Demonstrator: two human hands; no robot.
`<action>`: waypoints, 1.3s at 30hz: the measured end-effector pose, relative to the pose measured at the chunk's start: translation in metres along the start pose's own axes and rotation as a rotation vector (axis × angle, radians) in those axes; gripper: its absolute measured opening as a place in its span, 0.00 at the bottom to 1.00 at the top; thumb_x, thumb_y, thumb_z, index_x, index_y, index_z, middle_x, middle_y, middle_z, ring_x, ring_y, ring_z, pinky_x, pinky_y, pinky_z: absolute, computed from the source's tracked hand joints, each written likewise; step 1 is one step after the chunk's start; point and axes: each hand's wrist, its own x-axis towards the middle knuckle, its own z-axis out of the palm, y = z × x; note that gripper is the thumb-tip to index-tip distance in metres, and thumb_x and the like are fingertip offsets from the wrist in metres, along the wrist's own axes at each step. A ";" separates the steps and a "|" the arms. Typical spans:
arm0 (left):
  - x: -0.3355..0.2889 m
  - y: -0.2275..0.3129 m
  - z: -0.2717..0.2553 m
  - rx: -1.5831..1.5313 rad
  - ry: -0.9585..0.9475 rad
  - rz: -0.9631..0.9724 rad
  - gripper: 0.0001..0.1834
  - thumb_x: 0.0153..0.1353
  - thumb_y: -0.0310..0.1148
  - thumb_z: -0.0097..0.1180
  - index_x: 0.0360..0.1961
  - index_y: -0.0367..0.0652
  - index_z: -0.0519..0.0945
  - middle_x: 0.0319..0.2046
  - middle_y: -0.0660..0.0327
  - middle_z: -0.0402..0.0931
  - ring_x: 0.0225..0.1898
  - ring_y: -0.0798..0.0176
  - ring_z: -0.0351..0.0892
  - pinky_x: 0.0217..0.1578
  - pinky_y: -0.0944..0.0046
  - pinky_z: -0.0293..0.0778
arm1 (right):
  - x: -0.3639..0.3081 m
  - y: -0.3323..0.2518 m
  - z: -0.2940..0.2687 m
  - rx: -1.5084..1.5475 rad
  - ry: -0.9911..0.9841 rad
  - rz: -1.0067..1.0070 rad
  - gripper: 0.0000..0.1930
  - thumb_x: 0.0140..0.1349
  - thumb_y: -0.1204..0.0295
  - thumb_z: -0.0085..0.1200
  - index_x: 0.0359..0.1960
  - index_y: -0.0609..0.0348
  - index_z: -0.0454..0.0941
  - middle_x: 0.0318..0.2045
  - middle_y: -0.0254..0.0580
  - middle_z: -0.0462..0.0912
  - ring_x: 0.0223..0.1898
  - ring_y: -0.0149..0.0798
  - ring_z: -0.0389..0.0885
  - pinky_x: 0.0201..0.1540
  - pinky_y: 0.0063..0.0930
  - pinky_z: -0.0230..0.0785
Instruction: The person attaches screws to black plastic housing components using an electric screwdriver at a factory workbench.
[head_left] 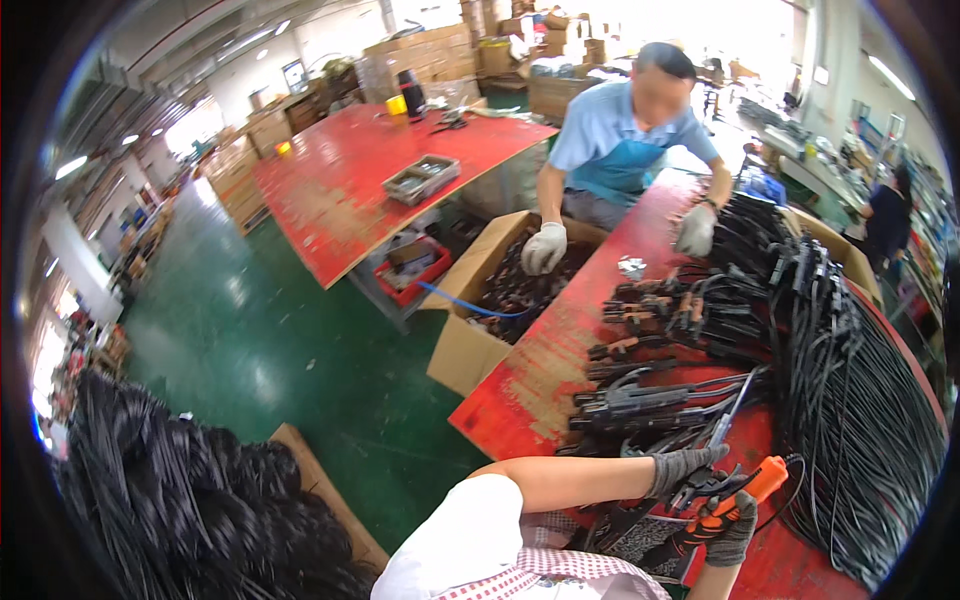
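In a grey glove, my left hand (688, 470) is closed around a black clamp-like part (702, 492) over the near side of the red table. My right hand (735, 532), gloved alike, grips an orange-and-black corded power screwdriver (762, 482); its working tip is not clear. Both hands are close together, the tool beside the black part. A slim pale rod (738, 405) slants up just beyond my left hand. Past it lie rows of black clamp-like cable ends (650, 405), some with copper-coloured pieces. Their long black cables (850, 400) spread along the right.
Across the red table (530, 385), a co-worker (625, 140) in white gloves reaches toward an open carton (465, 355) of small parts and the cables. Another red table (340, 185) bears a divided tray (420, 180). A heap of black cables (190, 490) lies at lower left.
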 end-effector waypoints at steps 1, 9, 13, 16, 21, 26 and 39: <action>-0.006 0.001 -0.002 -0.023 0.016 0.010 0.25 0.46 0.58 0.50 0.26 0.44 0.72 0.16 0.58 0.73 0.12 0.65 0.72 0.12 0.69 0.69 | -0.002 -0.001 -0.003 -0.034 0.071 0.013 0.16 0.49 0.65 0.51 0.37 0.57 0.65 0.33 0.45 0.73 0.22 0.36 0.74 0.21 0.28 0.71; -0.030 -0.025 -0.026 -0.590 -0.162 0.217 0.24 0.46 0.56 0.53 0.35 0.49 0.74 0.31 0.62 0.75 0.31 0.66 0.75 0.24 0.59 0.73 | -0.014 -0.035 -0.059 0.045 0.054 0.007 0.21 0.50 0.62 0.51 0.44 0.54 0.62 0.33 0.40 0.73 0.26 0.33 0.75 0.24 0.26 0.72; -0.035 -0.031 -0.002 -0.752 -0.163 0.162 0.23 0.44 0.56 0.54 0.33 0.49 0.75 0.30 0.60 0.73 0.35 0.61 0.71 0.39 0.44 0.65 | -0.036 -0.043 -0.031 -0.035 0.080 -0.399 0.28 0.49 0.62 0.54 0.50 0.56 0.59 0.39 0.44 0.70 0.31 0.36 0.72 0.33 0.31 0.68; -0.041 -0.029 0.005 -0.693 0.009 0.366 0.26 0.44 0.55 0.55 0.35 0.44 0.71 0.27 0.58 0.71 0.29 0.61 0.70 0.33 0.56 0.71 | -0.040 -0.046 0.004 0.001 -0.170 -0.534 0.27 0.49 0.64 0.54 0.50 0.57 0.59 0.44 0.49 0.68 0.30 0.39 0.71 0.32 0.35 0.66; -0.061 0.001 -0.003 -1.386 -0.443 0.009 0.22 0.47 0.38 0.59 0.39 0.37 0.66 0.21 0.69 0.61 0.15 0.81 0.62 0.16 0.79 0.67 | -0.033 -0.029 0.018 -0.098 -0.088 -0.693 0.25 0.49 0.65 0.52 0.49 0.58 0.61 0.42 0.48 0.70 0.33 0.40 0.70 0.35 0.34 0.63; -0.063 0.014 -0.014 -0.795 -0.150 0.081 0.19 0.56 0.44 0.47 0.38 0.37 0.67 0.20 0.60 0.66 0.11 0.76 0.62 0.08 0.82 0.63 | -0.042 -0.011 0.007 -0.099 -0.004 -0.612 0.24 0.48 0.66 0.52 0.48 0.55 0.62 0.39 0.49 0.71 0.30 0.40 0.73 0.33 0.33 0.64; -0.053 -0.025 -0.022 -0.643 0.064 0.139 0.18 0.55 0.44 0.48 0.37 0.41 0.68 0.20 0.56 0.71 0.10 0.72 0.67 0.05 0.80 0.63 | -0.035 0.020 -0.007 -0.230 0.060 -0.588 0.22 0.48 0.66 0.55 0.44 0.57 0.62 0.36 0.49 0.71 0.30 0.41 0.74 0.34 0.34 0.67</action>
